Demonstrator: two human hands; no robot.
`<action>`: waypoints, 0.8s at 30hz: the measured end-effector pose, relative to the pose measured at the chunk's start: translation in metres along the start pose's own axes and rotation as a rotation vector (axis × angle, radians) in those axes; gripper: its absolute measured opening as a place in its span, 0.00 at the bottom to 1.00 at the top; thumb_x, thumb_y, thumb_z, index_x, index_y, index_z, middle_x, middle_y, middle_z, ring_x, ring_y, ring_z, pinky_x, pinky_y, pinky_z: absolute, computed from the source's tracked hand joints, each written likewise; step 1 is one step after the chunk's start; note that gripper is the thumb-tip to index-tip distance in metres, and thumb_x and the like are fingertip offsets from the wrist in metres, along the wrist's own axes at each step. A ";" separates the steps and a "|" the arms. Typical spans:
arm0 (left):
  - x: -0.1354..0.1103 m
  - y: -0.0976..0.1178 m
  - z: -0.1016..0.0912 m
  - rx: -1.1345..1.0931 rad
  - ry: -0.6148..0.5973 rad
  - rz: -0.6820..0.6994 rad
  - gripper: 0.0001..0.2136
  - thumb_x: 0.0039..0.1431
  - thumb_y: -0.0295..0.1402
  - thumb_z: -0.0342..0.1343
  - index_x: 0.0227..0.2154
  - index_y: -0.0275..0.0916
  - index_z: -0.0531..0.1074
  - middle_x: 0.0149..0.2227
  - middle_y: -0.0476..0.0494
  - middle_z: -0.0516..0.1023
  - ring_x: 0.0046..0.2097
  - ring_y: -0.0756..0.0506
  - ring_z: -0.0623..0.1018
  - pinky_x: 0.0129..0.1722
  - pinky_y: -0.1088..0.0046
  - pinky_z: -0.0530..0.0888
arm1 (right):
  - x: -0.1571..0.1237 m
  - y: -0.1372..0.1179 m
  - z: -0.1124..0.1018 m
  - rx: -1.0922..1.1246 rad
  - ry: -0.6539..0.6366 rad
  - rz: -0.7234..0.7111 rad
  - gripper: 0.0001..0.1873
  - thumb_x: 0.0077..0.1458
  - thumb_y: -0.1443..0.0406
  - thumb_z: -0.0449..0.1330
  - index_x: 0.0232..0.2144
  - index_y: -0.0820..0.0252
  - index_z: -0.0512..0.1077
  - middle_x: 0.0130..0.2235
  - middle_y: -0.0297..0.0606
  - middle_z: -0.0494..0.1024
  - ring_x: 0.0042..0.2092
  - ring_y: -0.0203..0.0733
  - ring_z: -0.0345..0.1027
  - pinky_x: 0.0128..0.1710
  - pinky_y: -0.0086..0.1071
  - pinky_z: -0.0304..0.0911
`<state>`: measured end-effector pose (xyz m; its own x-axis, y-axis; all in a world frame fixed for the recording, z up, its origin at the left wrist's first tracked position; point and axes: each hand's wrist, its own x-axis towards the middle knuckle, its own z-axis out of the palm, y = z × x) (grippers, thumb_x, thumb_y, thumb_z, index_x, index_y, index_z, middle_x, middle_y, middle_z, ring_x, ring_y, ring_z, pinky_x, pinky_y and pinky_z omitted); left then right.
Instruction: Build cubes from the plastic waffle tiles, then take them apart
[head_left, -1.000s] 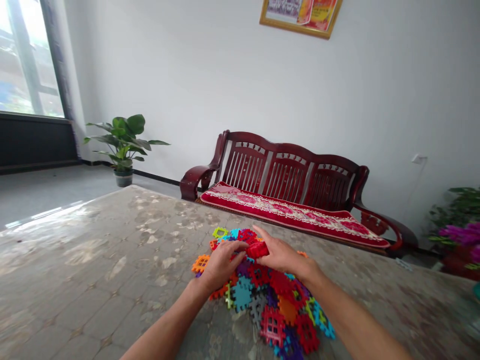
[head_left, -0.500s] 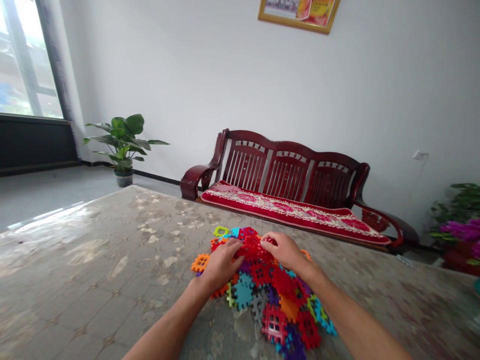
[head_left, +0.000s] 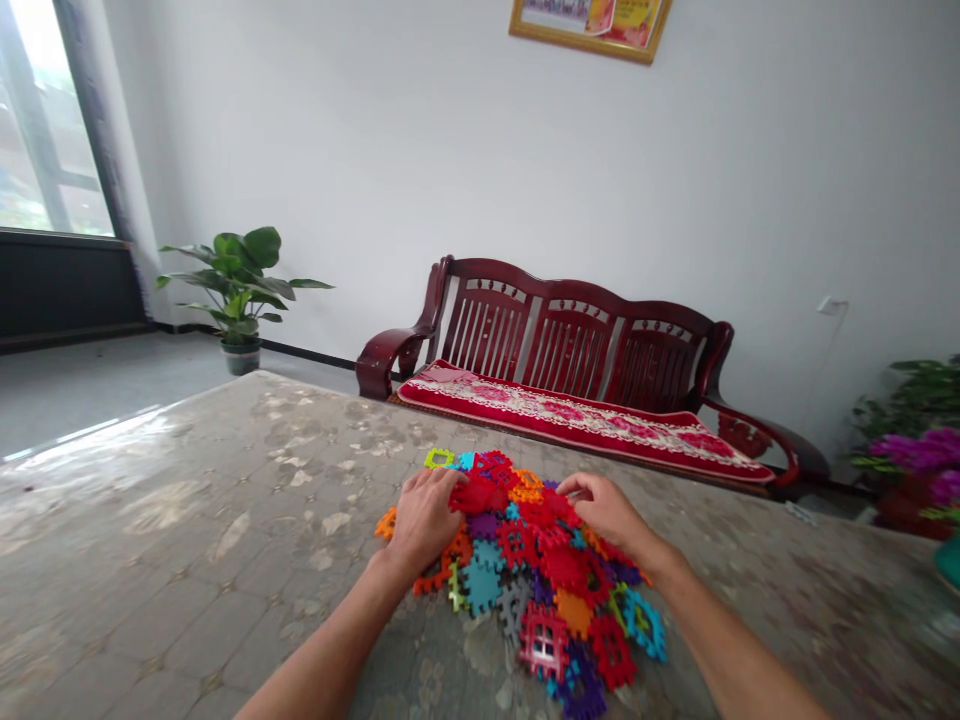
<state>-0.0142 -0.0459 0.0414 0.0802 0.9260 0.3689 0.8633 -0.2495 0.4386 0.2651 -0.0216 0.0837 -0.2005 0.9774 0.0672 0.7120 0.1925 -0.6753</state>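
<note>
A heap of colourful plastic interlocking tiles with notched edges lies on the table in front of me. At its left side, my left hand [head_left: 426,515] is closed on a red interlocking tile [head_left: 480,496], fingers over its far edge and thumb at its near side. My right hand [head_left: 606,512] is over the right side of the heap, with fingers bent and a gap between thumb and forefinger. Beside its fingertips is another red tile [head_left: 549,508]. Among the nearer pieces are a teal tile [head_left: 482,583], an orange tile [head_left: 574,613] and a red window tile [head_left: 544,640].
The table [head_left: 225,520] has a patterned, shiny cover. Behind it stands a dark red wooden bench [head_left: 574,325] with a red floral cushion [head_left: 570,408]. A potted plant [head_left: 244,285] is on the floor at left, and purple flowers [head_left: 919,450] are at right.
My hands have moved apart: the right hand shifted right and the left slightly left with the red tile. An orange tile between them now shows. The view has shifted slightly.
</note>
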 end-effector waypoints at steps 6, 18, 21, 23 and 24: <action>-0.001 0.006 0.006 -0.063 -0.038 0.131 0.24 0.54 0.38 0.55 0.56 0.45 0.69 0.56 0.42 0.74 0.56 0.38 0.71 0.59 0.58 0.61 | -0.017 -0.009 0.011 -0.200 -0.090 -0.202 0.31 0.47 0.57 0.62 0.55 0.58 0.70 0.59 0.44 0.69 0.60 0.51 0.61 0.61 0.44 0.54; -0.005 0.018 0.002 0.003 -0.083 0.109 0.15 0.54 0.36 0.55 0.45 0.48 0.75 0.48 0.44 0.76 0.52 0.39 0.72 0.56 0.58 0.63 | -0.044 -0.017 0.038 -0.381 -0.038 -0.208 0.37 0.42 0.66 0.60 0.58 0.52 0.66 0.60 0.39 0.68 0.59 0.48 0.61 0.61 0.40 0.54; -0.005 0.014 0.006 0.016 -0.064 0.105 0.17 0.52 0.34 0.54 0.46 0.47 0.74 0.49 0.43 0.75 0.52 0.39 0.72 0.56 0.58 0.63 | -0.051 -0.010 0.039 -0.368 0.060 -0.200 0.33 0.43 0.67 0.57 0.55 0.54 0.69 0.56 0.39 0.72 0.57 0.47 0.64 0.60 0.39 0.57; -0.005 0.012 0.008 0.023 -0.044 0.105 0.18 0.51 0.32 0.54 0.46 0.46 0.74 0.49 0.43 0.75 0.51 0.39 0.72 0.56 0.58 0.63 | -0.055 -0.002 0.038 -0.368 0.124 -0.181 0.29 0.45 0.68 0.57 0.52 0.54 0.71 0.54 0.39 0.73 0.56 0.47 0.65 0.59 0.40 0.58; -0.005 0.012 0.008 0.028 -0.041 0.101 0.17 0.50 0.30 0.53 0.45 0.46 0.74 0.48 0.43 0.75 0.51 0.39 0.72 0.56 0.59 0.63 | -0.057 0.002 0.037 -0.365 0.154 -0.172 0.27 0.45 0.68 0.56 0.51 0.53 0.72 0.53 0.38 0.74 0.56 0.47 0.65 0.59 0.40 0.58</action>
<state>-0.0008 -0.0511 0.0384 0.1868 0.9076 0.3761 0.8633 -0.3343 0.3782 0.2533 -0.0799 0.0515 -0.2543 0.9246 0.2838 0.8738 0.3454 -0.3423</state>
